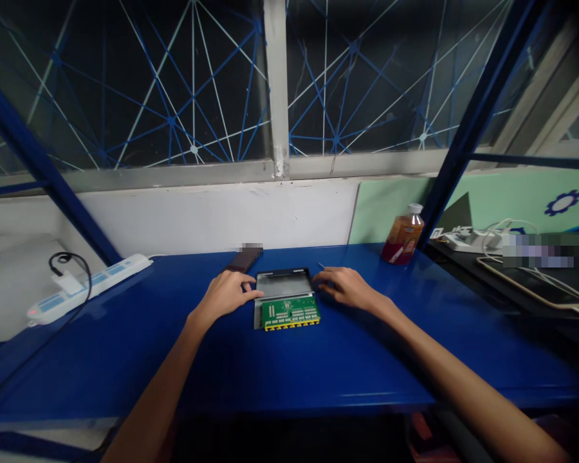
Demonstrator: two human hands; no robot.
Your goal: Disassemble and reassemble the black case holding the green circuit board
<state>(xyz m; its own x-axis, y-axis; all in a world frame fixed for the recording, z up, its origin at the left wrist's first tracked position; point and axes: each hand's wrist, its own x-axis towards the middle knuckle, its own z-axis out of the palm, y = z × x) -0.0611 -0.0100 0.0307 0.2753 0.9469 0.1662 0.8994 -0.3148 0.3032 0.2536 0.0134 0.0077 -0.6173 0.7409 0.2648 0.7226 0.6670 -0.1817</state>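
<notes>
A shallow metal cover (284, 283) with a dark back edge lies at the middle of the blue table. Directly in front of it is a green circuit board (290, 310) with a row of yellow connectors (292, 326) along its near edge. A strip of grey metal shows under the board's left side. My left hand (229, 292) grips the cover's left edge, thumb at the near corner and fingers farther back. At the right edge, the curled fingers of my right hand (343, 286) close on the cover. A thin light sliver shows past those fingers; its kind is unclear.
A dark phone-like slab (244, 258) lies behind my left hand. A white power strip (91, 289) with a black cable is at the left. A drink bottle (403, 236) stands at the back right. Beyond it, a phone (531, 283) and white cables occupy a black surface.
</notes>
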